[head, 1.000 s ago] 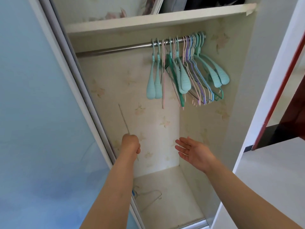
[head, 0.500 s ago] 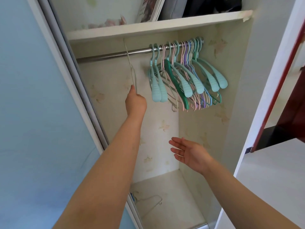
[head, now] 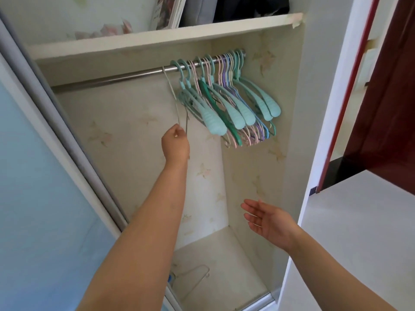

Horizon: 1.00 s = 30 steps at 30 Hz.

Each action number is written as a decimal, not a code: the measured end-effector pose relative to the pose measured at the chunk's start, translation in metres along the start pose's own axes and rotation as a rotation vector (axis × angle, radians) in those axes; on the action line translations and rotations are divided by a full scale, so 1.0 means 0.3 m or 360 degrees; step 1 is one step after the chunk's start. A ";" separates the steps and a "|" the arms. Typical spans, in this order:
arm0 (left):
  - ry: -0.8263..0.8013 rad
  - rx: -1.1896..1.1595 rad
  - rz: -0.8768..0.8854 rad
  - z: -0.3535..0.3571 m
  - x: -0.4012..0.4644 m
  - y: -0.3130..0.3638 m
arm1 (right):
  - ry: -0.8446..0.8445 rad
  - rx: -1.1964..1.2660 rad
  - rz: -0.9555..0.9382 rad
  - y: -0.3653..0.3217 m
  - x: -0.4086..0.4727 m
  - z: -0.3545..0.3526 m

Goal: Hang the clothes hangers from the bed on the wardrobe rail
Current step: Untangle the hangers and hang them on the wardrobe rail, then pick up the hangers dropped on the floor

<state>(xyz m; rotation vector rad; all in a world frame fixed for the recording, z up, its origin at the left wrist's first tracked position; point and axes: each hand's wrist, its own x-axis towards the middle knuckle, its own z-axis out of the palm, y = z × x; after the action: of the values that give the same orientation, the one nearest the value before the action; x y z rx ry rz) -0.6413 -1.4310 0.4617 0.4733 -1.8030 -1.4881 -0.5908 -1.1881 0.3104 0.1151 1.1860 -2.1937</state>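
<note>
Inside the wardrobe, a thin white wire hanger [head: 171, 90] hooks over the steel rail [head: 112, 79]; the left hand [head: 175, 143] pinches its lower end, while the right hand [head: 269, 222] hovers empty below the rail, fingers spread.

You're looking at a shiny brushed-metal rail [head: 125, 77], smooth matt plastic hangers [head: 226, 108], one thin bare wire hanger [head: 174, 95] and matt floral paper lining [head: 125, 131].

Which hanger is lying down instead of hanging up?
The thin wire hanger on the wardrobe floor. All the others hang from the rail.
</note>
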 end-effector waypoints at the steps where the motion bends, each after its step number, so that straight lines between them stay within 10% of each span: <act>1: 0.0090 0.0008 0.0049 0.005 -0.028 -0.015 | 0.0017 0.0014 0.0009 0.003 -0.008 -0.016; 6: 0.0470 0.0100 -0.0108 0.021 -0.189 -0.199 | 0.0111 0.0073 0.0050 0.031 -0.045 -0.115; 16: -0.0578 0.1005 -0.0764 0.072 -0.688 -0.789 | 0.0413 0.0421 0.0336 0.335 -0.083 -0.492; 30: -0.1165 0.1490 -0.0951 0.062 -0.947 -1.452 | 0.0744 0.0648 0.0563 0.805 -0.011 -0.778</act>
<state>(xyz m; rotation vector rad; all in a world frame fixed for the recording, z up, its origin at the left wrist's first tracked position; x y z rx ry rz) -0.5414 -1.3363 -0.0402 1.0880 -3.1518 -1.1332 -0.5007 -1.0996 -0.0007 0.9752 0.8400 -2.1080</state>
